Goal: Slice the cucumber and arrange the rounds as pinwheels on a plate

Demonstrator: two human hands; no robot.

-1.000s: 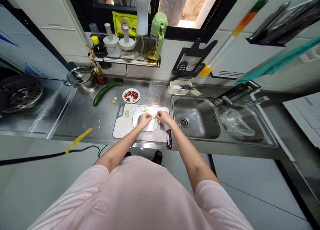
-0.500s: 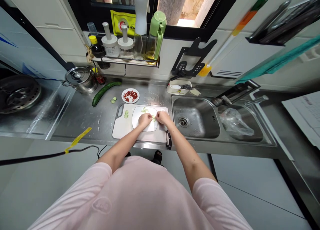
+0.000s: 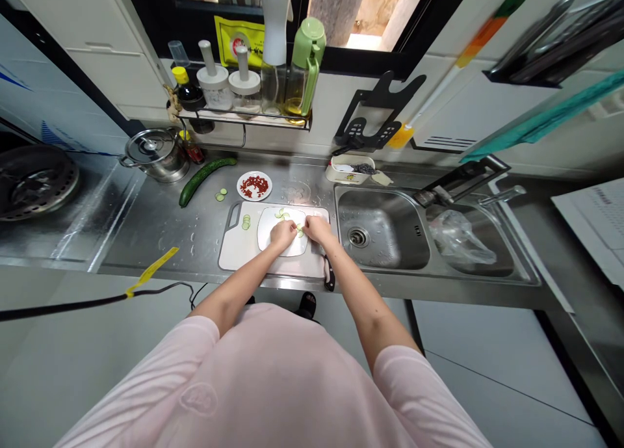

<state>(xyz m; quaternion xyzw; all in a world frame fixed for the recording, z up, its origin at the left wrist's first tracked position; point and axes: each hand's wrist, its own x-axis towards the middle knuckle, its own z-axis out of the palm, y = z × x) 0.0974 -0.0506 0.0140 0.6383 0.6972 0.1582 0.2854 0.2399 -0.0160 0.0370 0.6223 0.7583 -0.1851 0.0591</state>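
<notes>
A white plate (image 3: 264,230) lies on the pale cutting board (image 3: 234,253). Thin cucumber slices (image 3: 281,214) are set out on the plate's upper part, and a few pieces show between my hands. My left hand (image 3: 283,234) reaches over the plate, its fingers pinched at the cucumber pieces on the right side. Facing it, my right hand (image 3: 317,229) is also closed in a pinch near the plate's right edge. The small bits at the fingertips are partly hidden. More cucumber slices (image 3: 246,222) rest on the board's left part. A black-handled knife (image 3: 329,274) lies at the board's right edge.
Behind the board stands a small plate with chopped red pieces (image 3: 254,186). A whole cucumber (image 3: 207,179) and a steel pot (image 3: 155,154) are further left. The sink (image 3: 383,230) lies right of the board, and a shelf of bottles (image 3: 244,115) hangs behind.
</notes>
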